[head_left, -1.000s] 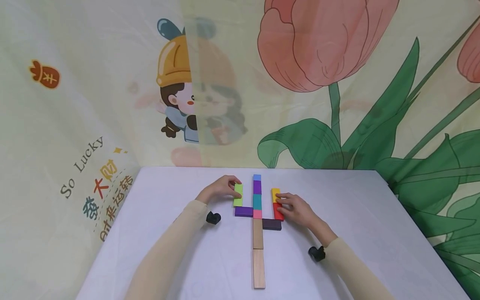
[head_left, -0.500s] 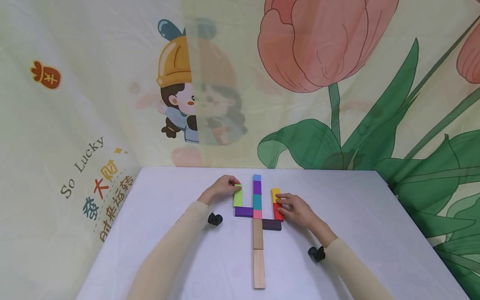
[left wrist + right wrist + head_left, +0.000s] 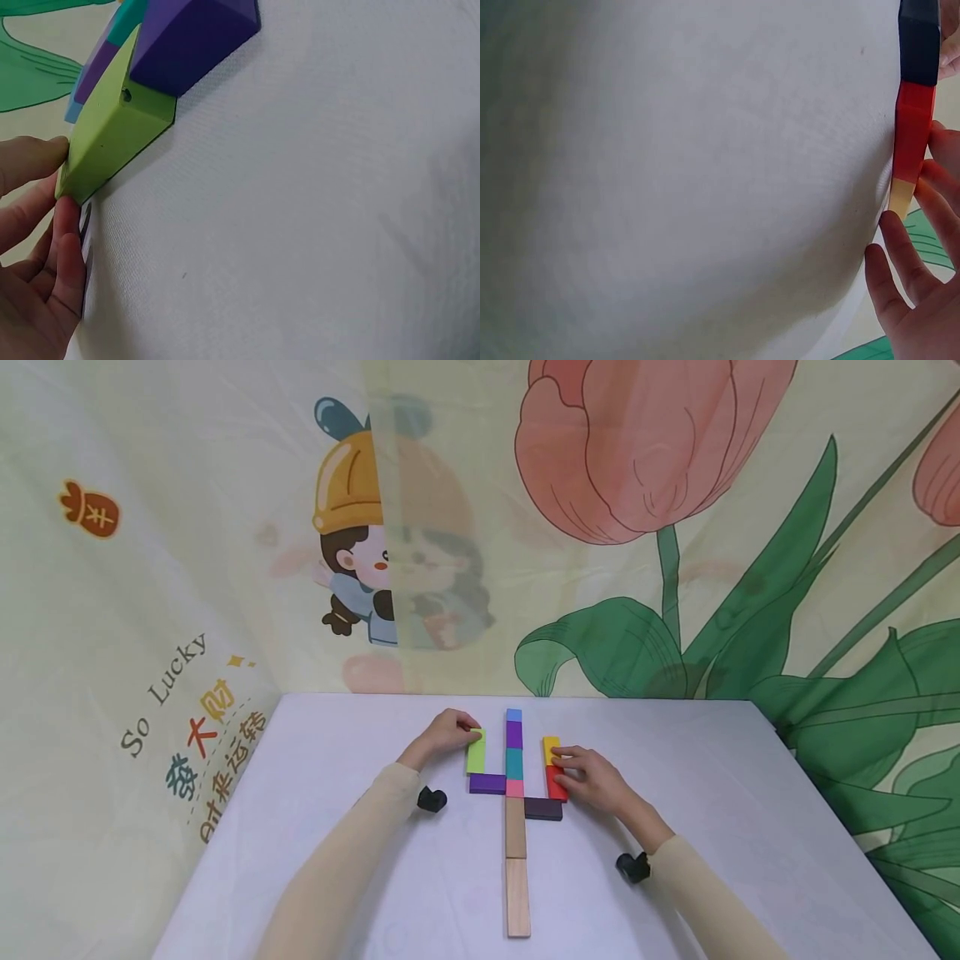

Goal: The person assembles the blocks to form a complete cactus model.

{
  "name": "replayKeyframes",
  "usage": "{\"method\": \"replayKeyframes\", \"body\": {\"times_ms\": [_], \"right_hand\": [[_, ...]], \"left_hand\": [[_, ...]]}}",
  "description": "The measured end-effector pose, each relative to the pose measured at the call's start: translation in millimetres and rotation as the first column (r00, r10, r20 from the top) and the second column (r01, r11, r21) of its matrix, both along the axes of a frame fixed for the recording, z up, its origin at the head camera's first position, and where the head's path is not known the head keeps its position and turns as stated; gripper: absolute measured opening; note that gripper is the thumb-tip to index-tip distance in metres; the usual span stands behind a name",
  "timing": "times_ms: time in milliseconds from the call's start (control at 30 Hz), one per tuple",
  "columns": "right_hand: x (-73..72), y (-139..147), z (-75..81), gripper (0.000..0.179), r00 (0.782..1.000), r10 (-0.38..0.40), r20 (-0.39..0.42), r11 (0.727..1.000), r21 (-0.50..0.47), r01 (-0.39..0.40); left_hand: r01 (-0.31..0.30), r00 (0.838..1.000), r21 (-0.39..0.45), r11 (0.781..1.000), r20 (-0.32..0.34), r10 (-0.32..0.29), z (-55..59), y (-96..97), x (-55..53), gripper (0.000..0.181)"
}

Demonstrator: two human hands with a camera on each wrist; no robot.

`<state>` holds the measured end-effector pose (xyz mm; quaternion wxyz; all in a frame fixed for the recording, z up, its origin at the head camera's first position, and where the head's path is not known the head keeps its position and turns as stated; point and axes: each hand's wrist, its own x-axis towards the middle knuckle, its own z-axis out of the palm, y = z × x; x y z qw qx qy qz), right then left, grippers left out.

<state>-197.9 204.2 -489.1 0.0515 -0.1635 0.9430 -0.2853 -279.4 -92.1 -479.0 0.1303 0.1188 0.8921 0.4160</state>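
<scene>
My left hand is at the far end of a light green block, with thumb and fingertips touching that end in the left wrist view. A purple block lies crosswise against the green one's near end. My right hand rests its fingertips at the yellow block and the red block, which lie end to end. A black block lies crosswise below the red one. Between the hands runs a central row of blue, violet, teal, pink and wooden blocks.
The blocks lie on a white-covered table. A printed cloth backdrop hangs behind and at the left side. Black wrist devices show beneath both sleeves.
My left hand has slid from spanning the light green block to its far end, its thumb moving away from the side. The right hand and the blocks look unmoved.
</scene>
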Motion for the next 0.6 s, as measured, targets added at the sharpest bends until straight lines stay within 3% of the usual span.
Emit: {"method": "replayKeyframes", "body": {"times_ms": [233, 600], "right_hand": [[-0.8, -1.2, -1.2, 0.040, 1.000, -0.001, -0.001, 1.000, -0.010, 0.001], [6.1, -3.0, -2.7, 0.041, 1.000, -0.013, -0.025, 1.000, 0.024, 0.013]], "left_hand": [[-0.021, 1.000, 0.015, 1.000, -0.002, 0.021, -1.1, -0.8, 0.7, 0.021], [-0.109, 0.993, 0.075, 0.991, -0.039, 0.112, -7.8, -1.8, 9.9, 0.026]]}}
